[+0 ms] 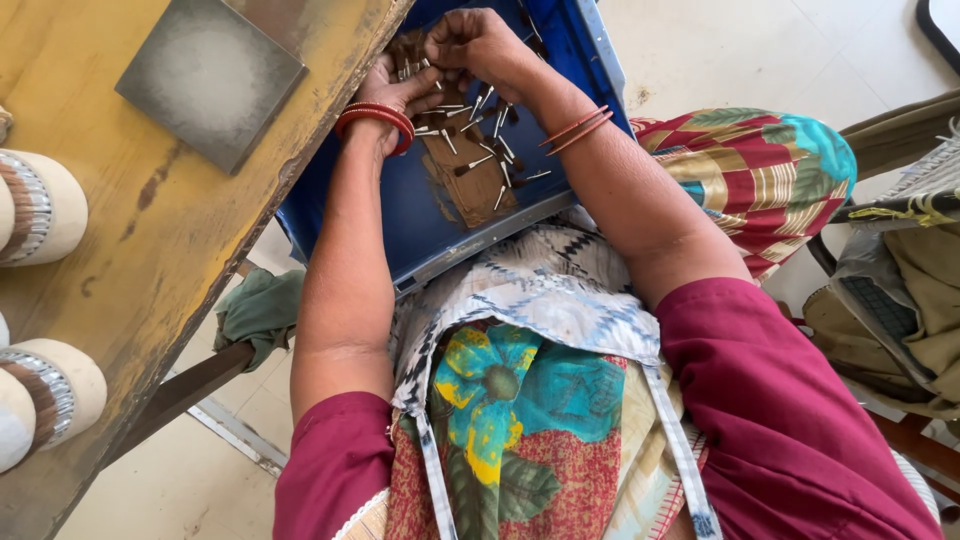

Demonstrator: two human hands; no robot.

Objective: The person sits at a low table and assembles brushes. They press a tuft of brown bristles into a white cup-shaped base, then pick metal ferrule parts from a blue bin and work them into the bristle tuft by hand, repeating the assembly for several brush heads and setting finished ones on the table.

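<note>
A blue plastic crate point(400, 215) rests on my lap and holds several small brown-tipped pins with thin metal stems point(478, 160), scattered over a brown patch on its floor. My left hand point(400, 85), with red bangles at the wrist, cups a bunch of these pins point(408, 52) near the crate's far side. My right hand point(478, 42), with thin orange bangles on the forearm, is closed with its fingertips pinching at the bunch, touching the left hand.
A worn yellow wooden table point(150, 230) stands at the left, with a grey square tile point(210, 75) and round white brush-like pieces point(45, 205) at its edge. A green cloth point(258, 310) hangs under the table. Bags point(900, 290) sit at the right.
</note>
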